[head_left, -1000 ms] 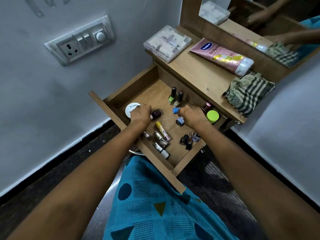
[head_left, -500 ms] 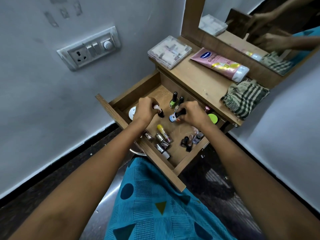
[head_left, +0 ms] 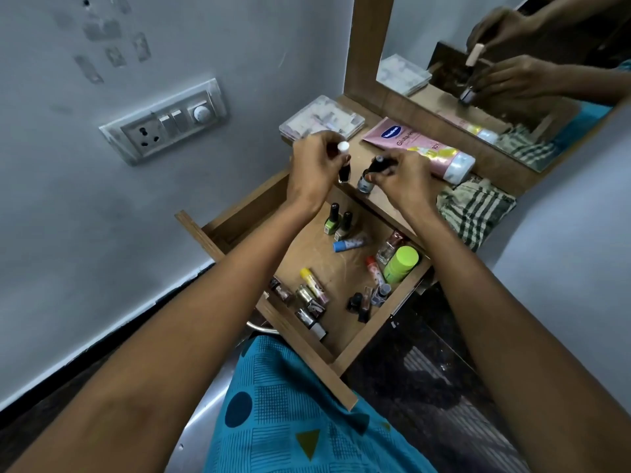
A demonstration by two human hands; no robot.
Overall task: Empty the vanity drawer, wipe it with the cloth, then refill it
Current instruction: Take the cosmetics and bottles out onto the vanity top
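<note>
The vanity drawer point(head_left: 239, 213) stands pulled out under the vanity top point(head_left: 355, 196), small cosmetics scattered on its floor; the striped cloth point(head_left: 478, 209) lies crumpled on the top's right end. Setting two narrow bottles down together so near the top's front edge could tip one back into the drawer. The left hand point(head_left: 314, 165) pinches a dark, white-capped bottle point(head_left: 345, 170) with curled fingers, and the right hand point(head_left: 403, 180) grips a pale blue bottle point(head_left: 365, 183) by its black cap.
</note>
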